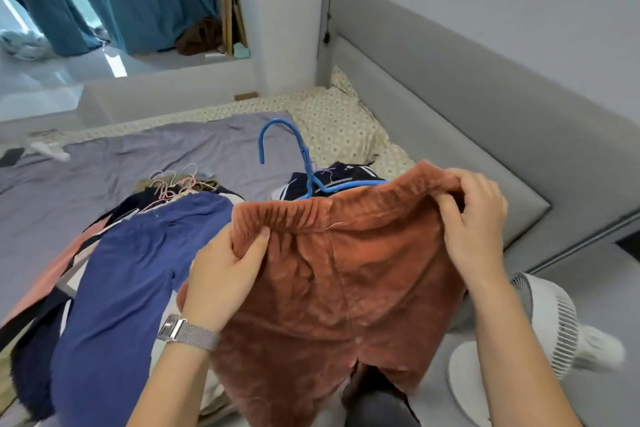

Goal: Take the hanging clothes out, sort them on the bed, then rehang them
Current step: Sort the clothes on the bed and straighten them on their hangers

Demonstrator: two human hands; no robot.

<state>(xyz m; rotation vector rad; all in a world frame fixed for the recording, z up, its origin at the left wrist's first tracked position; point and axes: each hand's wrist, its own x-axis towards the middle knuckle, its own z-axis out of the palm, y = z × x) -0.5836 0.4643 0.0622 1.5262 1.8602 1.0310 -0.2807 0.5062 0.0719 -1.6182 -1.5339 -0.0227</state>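
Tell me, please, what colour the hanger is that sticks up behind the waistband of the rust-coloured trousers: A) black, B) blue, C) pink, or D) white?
B: the hanger rising behind the waistband of the rust-coloured trousers is plainly blue, hook and arm alike, while the left hand and the right hand hold that waistband at its two ends.

Rust-orange fleece trousers (346,274) beside navy trousers (128,288), under a bright blue hanger (298,163); behind, lavender sheet (138,152), grey headboard (450,80).
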